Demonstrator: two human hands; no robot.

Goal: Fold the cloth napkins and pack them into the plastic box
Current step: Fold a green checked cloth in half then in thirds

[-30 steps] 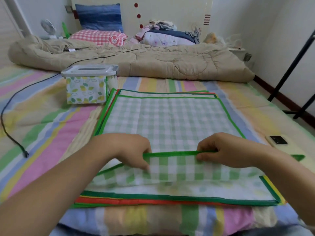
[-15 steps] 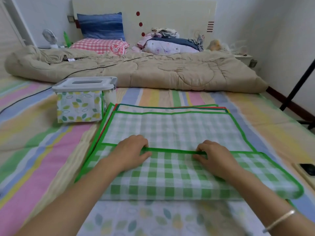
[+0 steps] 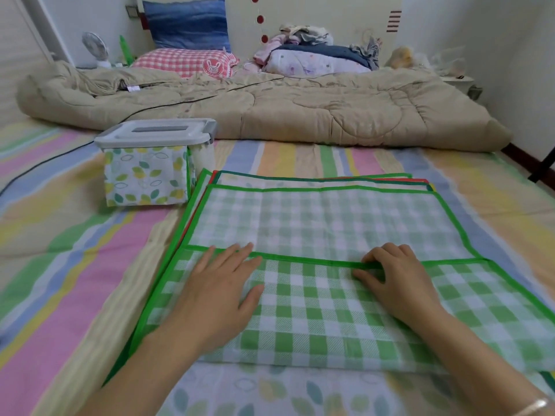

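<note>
Green-checked napkin [image 3: 330, 223] lies on the bed under both hands, its folded hem running 9 to 3. My left hand [image 3: 216, 292] presses flat, fingers straight; my right hand [image 3: 399, 283] pinches the hem. The box [image 3: 147, 172] sits at 11 o'clock, nearer my left.

The left hand [image 3: 216, 298] is letting go of the green hem [image 3: 315, 261] and spreading flat, fingers straight, on the folded flap of the checked napkin [image 3: 330, 223]. The flap, lifted a second ago, is now lying down across the napkin's middle.
</note>
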